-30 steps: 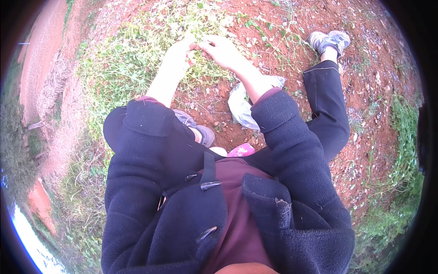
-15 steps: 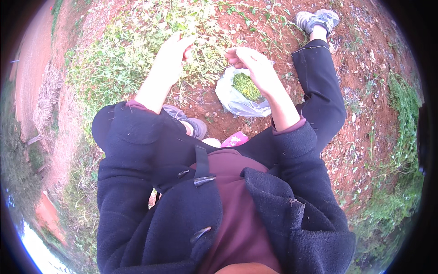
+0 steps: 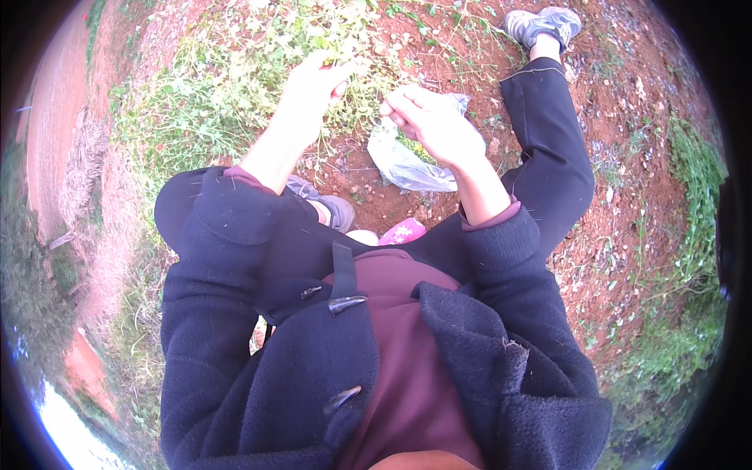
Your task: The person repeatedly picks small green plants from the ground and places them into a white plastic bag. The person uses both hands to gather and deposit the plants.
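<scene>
My left hand (image 3: 312, 92) is over the cut or pulled green plants (image 3: 227, 86), with thumb and fingers curled together. What it grips, if anything, is lost in the glare. To its right is my right hand (image 3: 439, 129), its fingertips pressed together in a pinch; nothing I can name shows between them. Below that hand a translucent plastic bag (image 3: 395, 163) stands open on the soil. Small yellow-green plant bits (image 3: 417, 149) lie inside it, mostly hidden behind the hand.
Reddish, stony soil (image 3: 619, 211) surrounds me. My left shoe (image 3: 338, 211) is close to the bag, while my right leg stretches out to a grey shoe (image 3: 546, 30). A pink item with white flowers (image 3: 403, 231) is between my thighs. Weeds (image 3: 693, 211) grow at the right.
My left hand has shifted slightly right. My right hand has moved a little lower, its fingers drawn together, and now covers more of the bag's contents.
</scene>
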Demonstrator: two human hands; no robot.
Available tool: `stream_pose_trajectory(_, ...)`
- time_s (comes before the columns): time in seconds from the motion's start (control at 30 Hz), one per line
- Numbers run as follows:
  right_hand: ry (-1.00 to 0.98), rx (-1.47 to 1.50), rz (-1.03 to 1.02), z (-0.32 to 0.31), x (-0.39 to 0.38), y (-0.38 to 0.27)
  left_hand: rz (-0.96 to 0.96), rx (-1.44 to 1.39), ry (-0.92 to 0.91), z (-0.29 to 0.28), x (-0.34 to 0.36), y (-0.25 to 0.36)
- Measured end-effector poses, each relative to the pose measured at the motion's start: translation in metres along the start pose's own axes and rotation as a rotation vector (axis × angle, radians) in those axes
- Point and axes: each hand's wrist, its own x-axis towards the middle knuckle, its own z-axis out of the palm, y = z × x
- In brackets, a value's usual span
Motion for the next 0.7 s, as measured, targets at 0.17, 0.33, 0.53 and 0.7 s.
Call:
stream_pose_trajectory(0.17, -0.051, 0.171, 0.08, -0.009, -0.001, 0.008, 0.022, 0.015, -0.045, 0.001, 0.001, -0.001)
stream_pose_trajectory(0.33, -0.224, 0.286, 0.126, -0.026, -0.002, 0.011, 0.043, -0.067, 0.116, -0.013, 0.007, 0.002)
stream_pose_trajectory(0.53, -0.1, 0.582, 0.042, -0.021, 0.015, 0.023, -0.007, -0.219, -0.015, -0.01, 0.005, -0.002)
stream_pose_trajectory(0.7, 0.01, 0.243, -0.015, -0.002, 0.02, 0.021, -0.016, -0.104, -0.084, -0.002, 0.007, -0.005)
